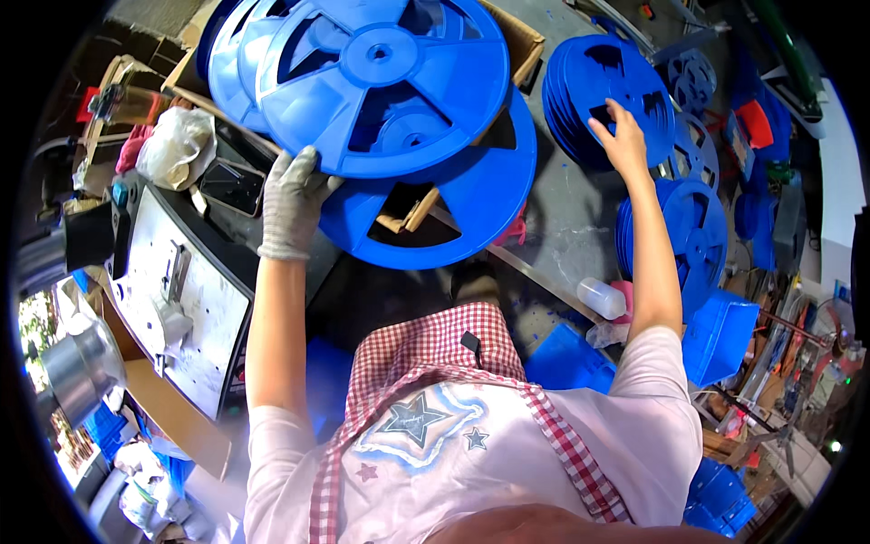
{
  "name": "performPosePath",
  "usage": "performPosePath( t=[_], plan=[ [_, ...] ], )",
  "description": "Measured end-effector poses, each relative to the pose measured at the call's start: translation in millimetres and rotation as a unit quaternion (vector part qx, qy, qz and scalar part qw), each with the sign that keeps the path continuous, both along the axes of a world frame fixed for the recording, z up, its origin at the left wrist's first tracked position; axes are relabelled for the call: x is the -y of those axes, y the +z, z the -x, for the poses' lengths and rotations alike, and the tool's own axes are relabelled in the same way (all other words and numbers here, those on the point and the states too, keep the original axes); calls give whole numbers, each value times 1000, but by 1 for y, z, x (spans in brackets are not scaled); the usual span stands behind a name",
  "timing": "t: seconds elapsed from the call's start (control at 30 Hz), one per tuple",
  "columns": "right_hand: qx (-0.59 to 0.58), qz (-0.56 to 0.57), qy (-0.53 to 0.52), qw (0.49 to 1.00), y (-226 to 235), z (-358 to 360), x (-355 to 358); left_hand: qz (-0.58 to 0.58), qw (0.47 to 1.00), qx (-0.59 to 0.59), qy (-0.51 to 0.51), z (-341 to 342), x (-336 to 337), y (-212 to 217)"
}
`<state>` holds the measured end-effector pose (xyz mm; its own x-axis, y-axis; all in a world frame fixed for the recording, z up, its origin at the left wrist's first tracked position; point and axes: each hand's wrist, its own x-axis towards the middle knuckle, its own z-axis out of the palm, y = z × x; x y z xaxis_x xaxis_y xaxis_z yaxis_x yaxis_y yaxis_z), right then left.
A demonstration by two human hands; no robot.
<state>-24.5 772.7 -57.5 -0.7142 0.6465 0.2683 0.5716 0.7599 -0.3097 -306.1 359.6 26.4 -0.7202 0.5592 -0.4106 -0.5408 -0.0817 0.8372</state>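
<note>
My left hand [294, 204], in a grey knitted glove, has its fingers at the near-left rim of a large blue plastic reel disc [458, 77] with cut-out windows and a round hub. The fingers seem closed on that rim. Underneath, a second blue disc [399, 252] sticks out toward me, and further discs lie behind it to the left. My bare right hand [623, 140] is over the near edge of a stack of blue discs [571, 100] on the right. Its fingers are apart, and nothing is seen in them.
An open cardboard box [526, 45] sits beneath the large discs. At left are a machine with a white metal plate [186, 299], a phone [232, 186] and a clear plastic bag [177, 145]. More blue discs [693, 231], a blue bin [720, 335] and a whitish bottle [600, 297] are at right.
</note>
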Motion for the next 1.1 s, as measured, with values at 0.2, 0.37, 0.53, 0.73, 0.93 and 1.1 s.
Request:
performPosePath(
  t=[0.2, 0.37, 0.53, 0.73, 0.93, 1.1],
  plan=[
    [-207, 462, 238, 829, 114, 76, 182, -36, 988, -139, 65, -25, 3, -8],
    [-364, 560, 263, 696, 113, 123, 238, -136, 945, -273, 117, -79, -11, 10],
    [-518, 526, 250, 626, 122, 64, 261, -56, 750, -659, 26, -148, -14, 16],
    [-613, 458, 210, 609, 101, -32, 277, -86, 663, -730, -139, -211, -16, -21],
    [-667, 426, 176, 586, 66, -76, 262, -47, 698, -683, -207, -287, -18, -14],
    [-575, 345, 80, 738, 32, -129, 260, -75, 662, -727, -164, -314, -4, 38]
  ],
)
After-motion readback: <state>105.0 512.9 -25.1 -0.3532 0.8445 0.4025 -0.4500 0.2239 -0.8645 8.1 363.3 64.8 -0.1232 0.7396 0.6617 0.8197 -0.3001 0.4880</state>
